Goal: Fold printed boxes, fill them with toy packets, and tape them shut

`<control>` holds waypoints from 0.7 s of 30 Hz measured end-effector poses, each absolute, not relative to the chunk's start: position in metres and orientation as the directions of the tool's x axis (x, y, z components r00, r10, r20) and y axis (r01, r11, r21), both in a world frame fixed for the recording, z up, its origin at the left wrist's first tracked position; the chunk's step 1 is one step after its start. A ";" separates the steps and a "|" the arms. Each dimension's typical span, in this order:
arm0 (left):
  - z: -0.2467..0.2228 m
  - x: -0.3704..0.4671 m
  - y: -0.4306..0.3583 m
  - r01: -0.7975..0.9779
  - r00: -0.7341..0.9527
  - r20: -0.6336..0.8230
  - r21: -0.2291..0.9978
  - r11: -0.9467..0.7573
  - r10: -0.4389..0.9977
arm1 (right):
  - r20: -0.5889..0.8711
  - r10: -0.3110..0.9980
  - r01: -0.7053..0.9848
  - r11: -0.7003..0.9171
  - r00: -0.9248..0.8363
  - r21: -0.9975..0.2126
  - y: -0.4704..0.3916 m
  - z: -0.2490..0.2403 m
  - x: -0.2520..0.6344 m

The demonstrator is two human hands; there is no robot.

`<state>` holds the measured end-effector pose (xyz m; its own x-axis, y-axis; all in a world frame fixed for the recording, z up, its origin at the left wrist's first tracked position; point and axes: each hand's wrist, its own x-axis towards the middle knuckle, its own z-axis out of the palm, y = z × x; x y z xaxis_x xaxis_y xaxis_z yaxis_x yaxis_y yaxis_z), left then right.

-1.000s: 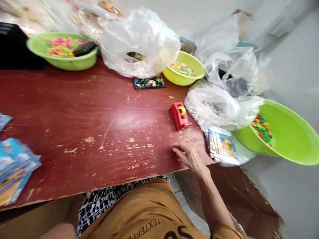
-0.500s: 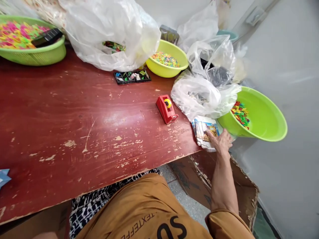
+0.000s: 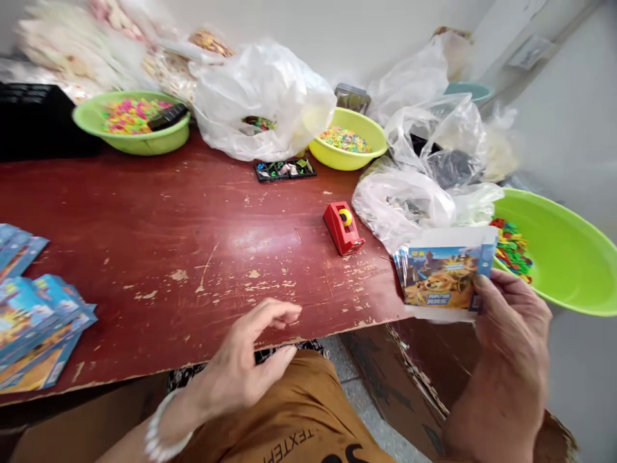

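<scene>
Risen into view since the last frame, the left hand [image 3: 243, 363], empty, thumb and fingers parted, hovers by the table's [image 3: 159, 225] front edge, while a printed carton [image 3: 441, 278], now raised near the front right corner, faces the camera, its panel's long axis left to right, right end pinched in the right hand [image 3: 518, 328].

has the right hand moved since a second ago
Yes: the right hand has moved right, away from the red tape dispenser, and now holds a printed carton.
</scene>
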<state>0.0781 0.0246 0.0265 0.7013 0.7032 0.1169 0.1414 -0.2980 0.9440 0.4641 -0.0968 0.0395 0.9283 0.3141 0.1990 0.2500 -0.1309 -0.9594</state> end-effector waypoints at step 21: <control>-0.009 0.058 0.042 -0.243 0.758 -0.185 0.810 0.534 0.626 | 0.467 0.818 0.730 0.539 -0.335 -0.421 0.034 0.027 0.254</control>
<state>0.0584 0.0423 -0.0091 0.7575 0.6259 -0.1855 -0.2430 0.5341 0.8098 0.2538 0.0336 0.0268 -0.3350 0.8184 0.4668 0.7297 0.5388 -0.4210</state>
